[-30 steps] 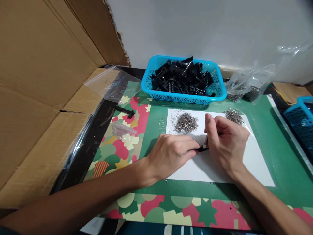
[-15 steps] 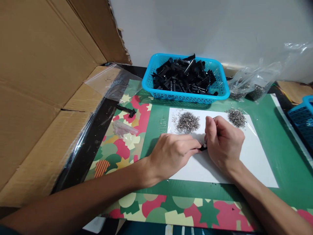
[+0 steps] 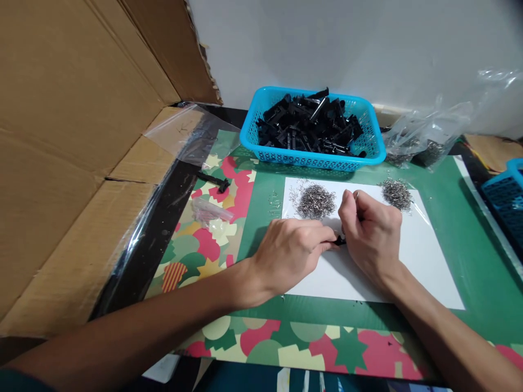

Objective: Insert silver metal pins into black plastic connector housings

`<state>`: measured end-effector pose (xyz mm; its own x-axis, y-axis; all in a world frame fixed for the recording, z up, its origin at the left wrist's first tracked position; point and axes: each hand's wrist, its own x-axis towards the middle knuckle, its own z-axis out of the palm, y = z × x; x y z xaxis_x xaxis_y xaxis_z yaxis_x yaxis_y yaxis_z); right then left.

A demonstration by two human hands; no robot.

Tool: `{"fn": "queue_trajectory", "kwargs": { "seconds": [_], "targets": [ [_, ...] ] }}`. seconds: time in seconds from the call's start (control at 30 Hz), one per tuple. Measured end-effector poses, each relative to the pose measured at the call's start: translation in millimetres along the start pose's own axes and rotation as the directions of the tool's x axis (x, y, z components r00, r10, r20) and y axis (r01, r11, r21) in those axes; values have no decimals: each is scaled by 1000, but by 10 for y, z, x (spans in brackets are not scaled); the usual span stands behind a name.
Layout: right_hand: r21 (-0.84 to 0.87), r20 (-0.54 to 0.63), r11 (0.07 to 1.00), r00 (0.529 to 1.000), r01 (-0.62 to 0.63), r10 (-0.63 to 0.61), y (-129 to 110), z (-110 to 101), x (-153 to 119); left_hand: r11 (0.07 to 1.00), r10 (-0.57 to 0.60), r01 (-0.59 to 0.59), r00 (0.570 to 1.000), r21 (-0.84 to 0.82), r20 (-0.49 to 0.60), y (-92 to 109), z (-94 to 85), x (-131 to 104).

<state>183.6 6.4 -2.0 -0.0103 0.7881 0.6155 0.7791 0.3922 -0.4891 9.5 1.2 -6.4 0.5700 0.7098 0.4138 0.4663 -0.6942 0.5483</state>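
My left hand (image 3: 292, 250) is closed, pinching a small black plastic part (image 3: 340, 240) against the white sheet (image 3: 425, 267). Most of that part is hidden by my fingers. Just to its right, my right hand (image 3: 370, 234) is curled into a fist around a thin tool (image 3: 356, 194), of which only a bit shows above the fist; its kind cannot be made out. Beyond my hands lie a heap of tiny bent metal pieces (image 3: 315, 201) and a smaller heap of similar metal pieces (image 3: 396, 194).
A blue basket (image 3: 314, 158) full of black plastic parts stands at the back. Clear bags (image 3: 433, 128) with metal pieces lie right of it. A single black part (image 3: 214, 181) and a small plastic bag (image 3: 210, 212) are on the left. Cardboard (image 3: 69, 136) walls the left side.
My right hand has shifted slightly left, closer to my left fingers. The pale shaft seen below its thumb is now mostly hidden. My left hand keeps its pinch on the black part.
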Motion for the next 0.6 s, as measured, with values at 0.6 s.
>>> {"fn": "queue_trajectory", "kwargs": {
  "seconds": [0.6],
  "targets": [
    [-61,37,990,991,128,-126,-26,5,-66,990,75,-76,997,120,12,6,1,-43]
  ]
}}
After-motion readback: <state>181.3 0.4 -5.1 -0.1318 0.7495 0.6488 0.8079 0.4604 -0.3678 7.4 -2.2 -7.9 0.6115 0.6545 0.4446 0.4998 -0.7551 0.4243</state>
